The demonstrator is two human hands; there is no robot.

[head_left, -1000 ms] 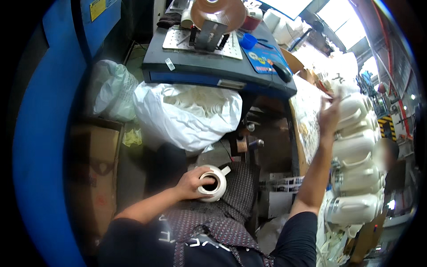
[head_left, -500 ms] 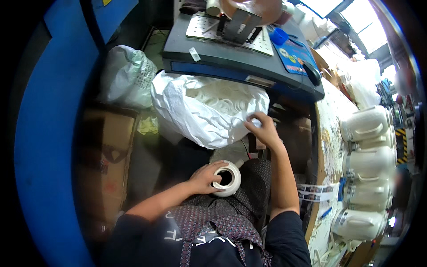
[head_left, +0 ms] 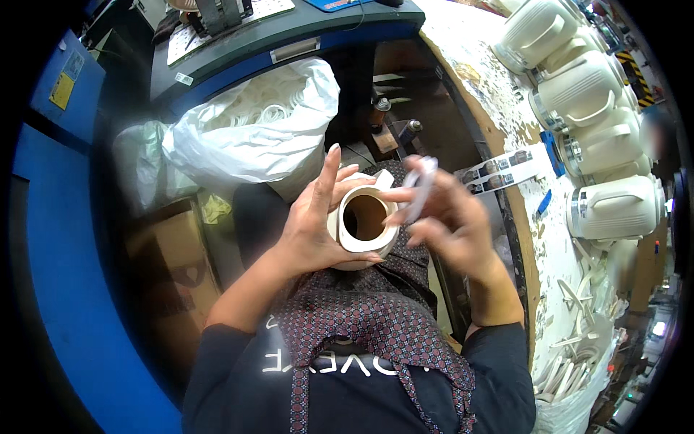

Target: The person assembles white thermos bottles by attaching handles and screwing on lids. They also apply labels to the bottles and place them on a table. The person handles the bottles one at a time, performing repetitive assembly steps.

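Observation:
A cream-white jug body point(head_left: 354, 265) stands on my lap with its round mouth facing up, its inside dark and brownish. My left hand point(head_left: 307, 220) is wrapped around its left side, thumb along the near rim and fingers over the far rim. Just right of the mouth, my right hand point(head_left: 463, 228) pinches a thin white ring point(head_left: 421, 189), both smeared by motion. Beyond my left hand, a white plastic sack point(head_left: 242, 153) gapes, full of similar loose white rings point(head_left: 275, 112).
Several finished cream jugs point(head_left: 603, 210) with handles lie along the worn white bench point(head_left: 506, 108) to the right. Loose cream handles point(head_left: 564, 376) fill a bag at its near end. A dark workbench point(head_left: 303, 29) stands ahead, spray cans point(head_left: 379, 112) below, and a cardboard box point(head_left: 170, 253) on the left.
My right hand has come from the sack back to the jug, now with a white ring. The jug is higher and more upright, my left hand spread around it. The view has shifted right.

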